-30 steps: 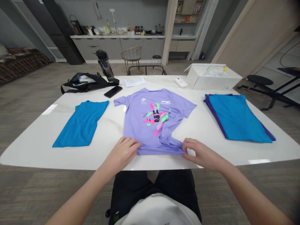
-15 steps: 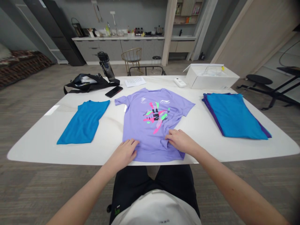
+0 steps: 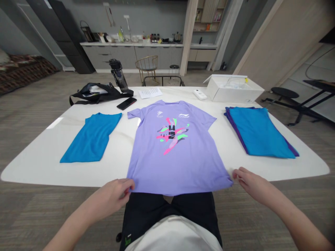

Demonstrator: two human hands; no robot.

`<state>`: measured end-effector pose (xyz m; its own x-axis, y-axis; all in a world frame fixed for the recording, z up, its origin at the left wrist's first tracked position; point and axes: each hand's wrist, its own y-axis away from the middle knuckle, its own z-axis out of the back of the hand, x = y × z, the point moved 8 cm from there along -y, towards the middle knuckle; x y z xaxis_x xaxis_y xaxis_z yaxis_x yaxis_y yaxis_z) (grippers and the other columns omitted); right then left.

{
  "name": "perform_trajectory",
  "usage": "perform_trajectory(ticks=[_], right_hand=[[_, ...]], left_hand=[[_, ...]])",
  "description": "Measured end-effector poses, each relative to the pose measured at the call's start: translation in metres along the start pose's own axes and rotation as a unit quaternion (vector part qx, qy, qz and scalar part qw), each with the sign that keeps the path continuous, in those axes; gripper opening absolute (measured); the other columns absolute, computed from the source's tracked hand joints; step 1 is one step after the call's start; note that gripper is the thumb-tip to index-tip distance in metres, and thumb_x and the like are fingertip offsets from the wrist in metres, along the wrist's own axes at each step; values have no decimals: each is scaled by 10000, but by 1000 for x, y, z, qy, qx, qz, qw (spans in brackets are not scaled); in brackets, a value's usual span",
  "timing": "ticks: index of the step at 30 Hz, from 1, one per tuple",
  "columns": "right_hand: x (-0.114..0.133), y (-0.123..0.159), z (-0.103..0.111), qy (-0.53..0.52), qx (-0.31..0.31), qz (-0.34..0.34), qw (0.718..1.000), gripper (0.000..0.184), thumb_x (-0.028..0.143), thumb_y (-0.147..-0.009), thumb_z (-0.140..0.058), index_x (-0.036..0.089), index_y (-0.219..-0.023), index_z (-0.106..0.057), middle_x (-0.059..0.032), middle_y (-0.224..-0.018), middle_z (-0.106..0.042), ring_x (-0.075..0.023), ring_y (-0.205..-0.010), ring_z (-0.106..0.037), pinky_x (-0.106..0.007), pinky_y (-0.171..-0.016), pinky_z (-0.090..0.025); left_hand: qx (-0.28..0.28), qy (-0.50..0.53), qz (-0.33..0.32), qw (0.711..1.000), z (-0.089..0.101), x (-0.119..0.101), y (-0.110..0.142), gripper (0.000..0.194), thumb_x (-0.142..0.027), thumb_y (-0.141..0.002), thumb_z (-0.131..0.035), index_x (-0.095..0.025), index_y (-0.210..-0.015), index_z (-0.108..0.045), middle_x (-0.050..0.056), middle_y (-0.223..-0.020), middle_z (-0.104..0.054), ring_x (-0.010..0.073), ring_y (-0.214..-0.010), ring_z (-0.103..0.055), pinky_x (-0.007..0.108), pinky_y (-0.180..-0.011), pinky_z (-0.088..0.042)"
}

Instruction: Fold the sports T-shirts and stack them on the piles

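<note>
A lavender T-shirt lies spread on the white table, its colourful print facing up and its hem reaching the front edge. My left hand pinches the hem's left corner between thumb and fingers. Just beyond the opposite corner, which is slightly curled up, is my right hand. Its fingers are bent together, with a narrow gap to the cloth and nothing visible in them. To the left lies a folded blue garment. On the right, a folded blue garment rests on top of a purple one.
Along the table's far side are a black bag, a dark bottle, a phone, a printed paper, a small white device and an open white box. A chair stands beyond.
The T-shirt's lower part has been drawn toward me and widened, and its bunched right side is now smooth. My hands have moved apart, out to the hem's two corners.
</note>
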<state>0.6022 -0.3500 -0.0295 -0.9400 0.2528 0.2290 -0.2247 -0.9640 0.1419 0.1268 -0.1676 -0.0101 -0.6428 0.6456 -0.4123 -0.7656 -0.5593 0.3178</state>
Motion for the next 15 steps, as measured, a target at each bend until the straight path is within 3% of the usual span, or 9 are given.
perform_trajectory(ticks=[4,7,12,15], right_hand=[[42,2,-4,-74,5,45,996,287,404,-981,-488,267,-1136,-686,-77,-1112,-673,-222,-909,-685,-330,-822,-522],[69,0,-13,-99,50,73,991,279,487,-948,-567,268,-1050,-706,-68,-1056,-687,-238,-924,-673,-341,-838,-510],[42,17,-35,-103,196,-29,975,262,443,-915,-586,240,-776,-676,-19,-677,-661,-207,-624,-620,-304,-599,-425],[37,19,-32,-141,265,-59,952,306,465,-930,-559,236,-770,-684,-19,-638,-654,-199,-569,-611,-297,-557,-415]], left_hand=[[-74,-34,-29,996,5,-12,-16,206,-256,-1006,-443,-238,-998,-648,55,-1000,-672,218,-913,-630,348,-847,-459],[-100,-48,-17,994,-2,-13,-27,270,-311,-1031,-411,-220,-1036,-666,86,-1043,-674,239,-942,-633,384,-886,-478],[4,74,-12,997,-24,-23,-9,262,-352,-1033,-421,-276,-1099,-662,17,-994,-708,175,-846,-672,287,-791,-515],[47,113,-17,992,-18,-25,-1,250,-385,-1022,-458,-307,-1104,-681,-13,-960,-718,156,-783,-671,260,-730,-512]])
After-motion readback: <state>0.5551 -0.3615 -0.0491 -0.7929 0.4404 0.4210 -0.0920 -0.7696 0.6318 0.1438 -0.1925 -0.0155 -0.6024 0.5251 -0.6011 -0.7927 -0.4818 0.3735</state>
